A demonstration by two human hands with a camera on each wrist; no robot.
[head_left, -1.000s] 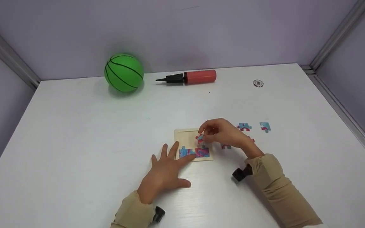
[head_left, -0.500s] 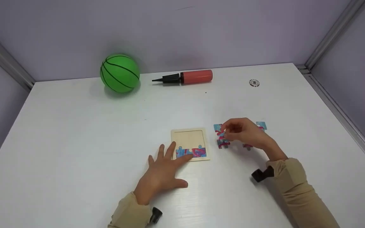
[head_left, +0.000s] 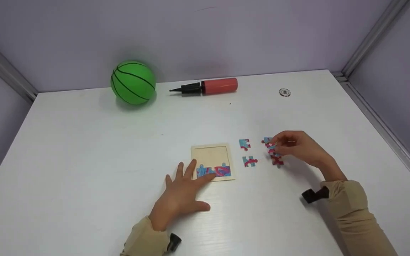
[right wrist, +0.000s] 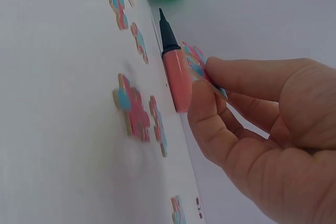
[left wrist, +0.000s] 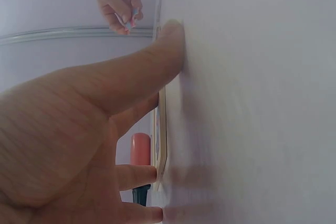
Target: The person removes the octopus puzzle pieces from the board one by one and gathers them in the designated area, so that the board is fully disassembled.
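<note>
My right hand (head_left: 299, 147) pinches a pink-and-blue jigsaw piece (right wrist: 197, 64) between thumb and fingertips, raised above the table. In the head view it overlaps two loose jigsaw pieces, one behind (head_left: 267, 140) and one nearer (head_left: 277, 160). Left of them lie two more pieces, one far (head_left: 244, 144) and one near (head_left: 250, 161). My left hand (head_left: 178, 197) spreads its fingers at the lower left of a square wooden puzzle tray (head_left: 210, 146). Its index finger lies over the tray's front edge, partly covering the joined pieces (head_left: 222, 170) along the bottom row.
At the back of the white table (head_left: 94, 142) stand a green ball (head_left: 133, 82) and a red-and-black hand pump (head_left: 219, 86) lying on its side. A round chip (head_left: 284, 92) lies at the back right. Another loose piece (right wrist: 178, 211) shows in the right wrist view.
My right hand has moved right, from above the tray to over the loose pieces, still pinching the piece. The left hand stays spread at the tray. The view has shifted slightly.
</note>
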